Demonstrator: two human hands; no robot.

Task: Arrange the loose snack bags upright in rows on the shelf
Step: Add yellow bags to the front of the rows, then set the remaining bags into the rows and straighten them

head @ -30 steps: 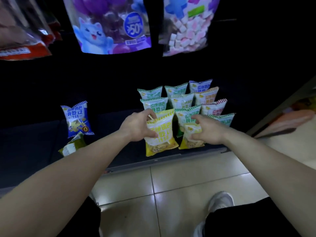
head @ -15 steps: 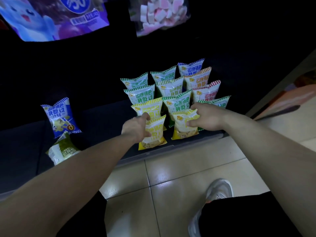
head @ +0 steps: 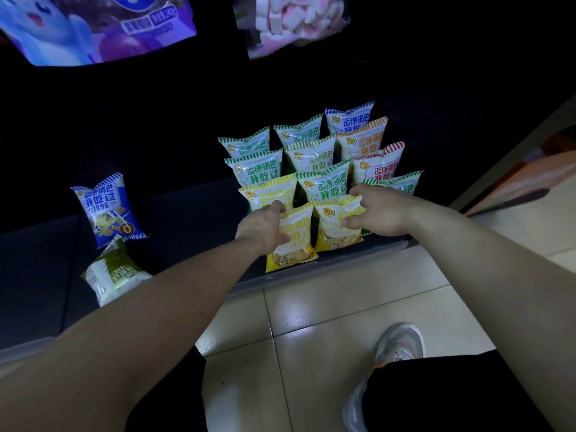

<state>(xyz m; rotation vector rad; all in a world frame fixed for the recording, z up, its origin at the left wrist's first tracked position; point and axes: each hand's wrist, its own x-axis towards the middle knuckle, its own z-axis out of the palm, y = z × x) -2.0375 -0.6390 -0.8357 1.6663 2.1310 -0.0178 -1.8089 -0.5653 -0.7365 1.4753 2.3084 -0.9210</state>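
Observation:
Several small snack bags stand upright in rows on the dark low shelf [head: 193, 219]. At the front edge stand two yellow bags. My left hand [head: 263, 227] grips the left yellow bag [head: 294, 241] at its left side. My right hand [head: 375, 212] holds the right yellow bag [head: 335, 227] from its right side, fingers curled over its top. Behind them stand a yellow-striped bag [head: 269, 194], green-striped bags [head: 325, 185], a red-striped bag [head: 378, 165], an orange one [head: 363, 140] and a blue one [head: 349, 118]. To the left, apart from the rows, a blue bag [head: 106, 210] stands alone, with a green bag [head: 113, 277] lying tilted in front of it.
Large candy bags hang above: a purple one [head: 93, 26] and a pink marshmallow one [head: 293, 20]. Pale floor tiles [head: 327, 310] lie before the shelf edge. My shoe [head: 396, 344] and dark trouser legs show at the bottom. A slanted shelf post [head: 514, 157] borders the right.
The left yellow bag has moved down to the front of the row, beside the right yellow bag. Both hands stay on their bags. The camera has tilted down slightly.

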